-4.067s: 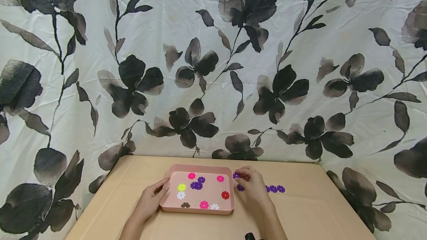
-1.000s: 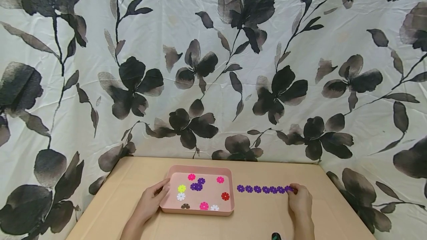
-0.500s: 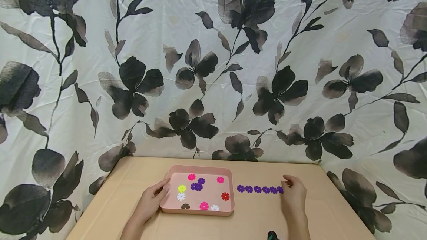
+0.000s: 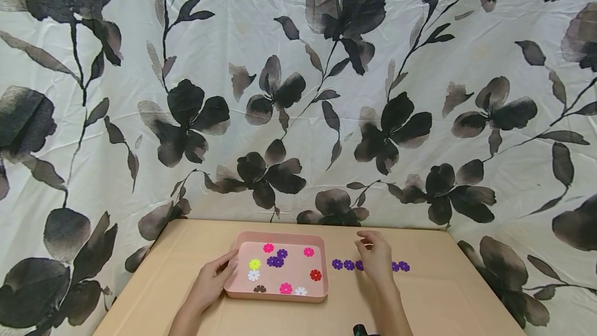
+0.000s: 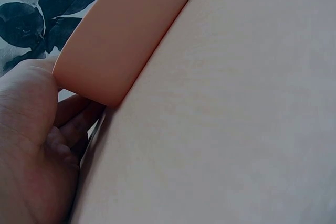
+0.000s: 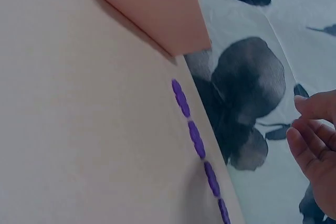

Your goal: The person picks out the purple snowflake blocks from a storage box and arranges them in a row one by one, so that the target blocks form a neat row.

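Note:
My left hand (image 4: 210, 280) holds the left side of a shallow pink tray (image 4: 298, 269); in the left wrist view thumb and fingers are at the corner of its wall (image 5: 113, 40). Inside lie small flower-shaped pieces: several purple ones (image 4: 275, 261), pink ones (image 4: 285, 288), a yellow (image 4: 254, 264), a red (image 4: 315, 275), white ones (image 4: 253, 276) and a brown one (image 4: 259, 289). Right of the tray, a straight row of purple flower pieces (image 4: 349, 265) lies on the table. Over that row hovers my right hand (image 4: 379, 259), loosely curled and holding nothing; it hides the row's middle.
The tan tabletop (image 4: 280, 320) ends at a back edge below a white cloth (image 4: 326, 134) printed with dark flowers. A black object (image 4: 359, 330) shows at my right wrist, at the bottom of the head view.
My right hand has put a purple piece at the row's right end, let go and moved left over the row. The row is longer than at first. The left hand and tray stay put.

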Demonstrator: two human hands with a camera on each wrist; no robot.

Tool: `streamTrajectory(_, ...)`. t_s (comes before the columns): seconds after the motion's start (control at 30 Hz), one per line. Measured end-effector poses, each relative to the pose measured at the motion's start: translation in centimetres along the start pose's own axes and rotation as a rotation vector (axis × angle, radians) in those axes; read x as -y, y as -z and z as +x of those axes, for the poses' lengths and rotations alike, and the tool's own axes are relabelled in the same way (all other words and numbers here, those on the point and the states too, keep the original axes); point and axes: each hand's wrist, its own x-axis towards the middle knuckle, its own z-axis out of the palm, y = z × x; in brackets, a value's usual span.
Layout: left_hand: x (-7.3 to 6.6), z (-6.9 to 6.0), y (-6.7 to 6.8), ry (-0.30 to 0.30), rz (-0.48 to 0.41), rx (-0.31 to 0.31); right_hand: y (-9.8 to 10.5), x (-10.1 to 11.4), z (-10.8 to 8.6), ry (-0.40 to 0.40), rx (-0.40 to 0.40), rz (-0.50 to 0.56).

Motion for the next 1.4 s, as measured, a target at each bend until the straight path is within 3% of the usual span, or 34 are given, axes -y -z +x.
streamTrajectory(0.4,0.3,0.1,-0.1,-0.002,-0.004,-0.003,-3.7,3.3,-1.1,0.024,0.117,0.047)
streamTrajectory(0.67,0.2,0.1,-0.1,-0.004,0.016,-0.001,-5.6,5.2,-2.0,-0.049,0.203,0.109)
streamTrajectory(0.9,0.2,0.1,-0.1,0.003,-0.007,0.004,-7.4,6.3,-2.8,0.044,0.244,0.127)
streamTrajectory(1.07,0.3,0.0,0.0,0.009,-0.004,0.002,-8.9,7.2,-3.6,0.051,0.3,0.149)
streamTrajectory(1.4,0.1,0.0,-0.1,0.001,-0.01,0.006,-11.6,8.5,-5.1,0.121,0.352,0.078)
